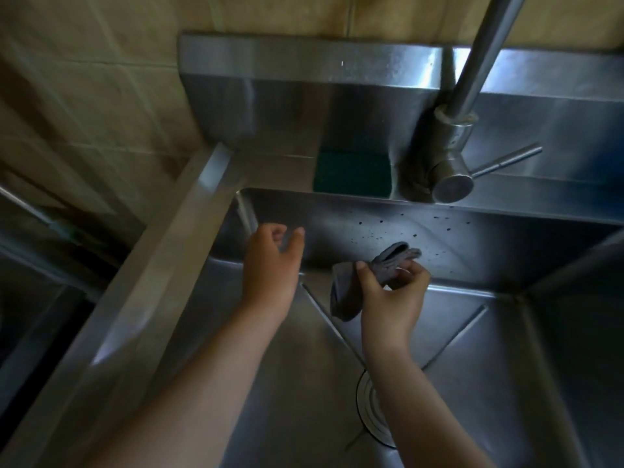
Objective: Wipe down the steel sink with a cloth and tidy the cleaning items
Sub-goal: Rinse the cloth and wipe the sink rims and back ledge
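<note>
Below the faucet (pixel 450 163), the right hand (pixel 391 295) pinches the grey cloth (pixel 342 297) against the sink (pixel 499 251) back wall. Left of the faucet, the left hand (pixel 270 265) hangs loosely curled, apparently empty. So light a pinch could drop the bunched cloth, leaving the specks (pixel 378 231) unwiped.

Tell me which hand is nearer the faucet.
Right. The right hand, pinching the cloth, is below-left of the faucet; the left hand is farther left, near the sink's back-left corner.
</note>
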Demonstrator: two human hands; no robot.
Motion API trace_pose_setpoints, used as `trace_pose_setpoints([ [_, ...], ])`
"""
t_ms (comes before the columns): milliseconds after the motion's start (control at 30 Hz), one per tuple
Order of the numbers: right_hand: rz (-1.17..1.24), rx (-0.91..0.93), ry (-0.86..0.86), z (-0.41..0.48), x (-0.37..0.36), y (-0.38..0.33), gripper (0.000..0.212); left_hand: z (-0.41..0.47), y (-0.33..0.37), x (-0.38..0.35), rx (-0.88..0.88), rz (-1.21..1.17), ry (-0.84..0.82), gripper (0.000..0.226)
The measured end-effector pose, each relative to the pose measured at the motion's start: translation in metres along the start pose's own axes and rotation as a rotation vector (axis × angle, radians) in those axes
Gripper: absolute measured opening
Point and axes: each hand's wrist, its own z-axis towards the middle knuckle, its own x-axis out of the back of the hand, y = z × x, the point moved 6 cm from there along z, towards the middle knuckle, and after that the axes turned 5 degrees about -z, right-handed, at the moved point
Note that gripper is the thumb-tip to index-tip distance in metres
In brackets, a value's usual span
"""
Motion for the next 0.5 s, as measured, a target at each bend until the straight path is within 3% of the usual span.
trace_pose_setpoints([
  [200,0.069,0.012,0.02,0.004,-0.021,-0.018,0.044,0.01,-0.014,-0.02,0.076,-0.107,0.101,0.038],
  [500,0.035,0.065,0.104,0.019,-0.044,-0.038,0.044,0.036,-0.017,-0.016,-0.045,-0.087,0.21,0.043],
])
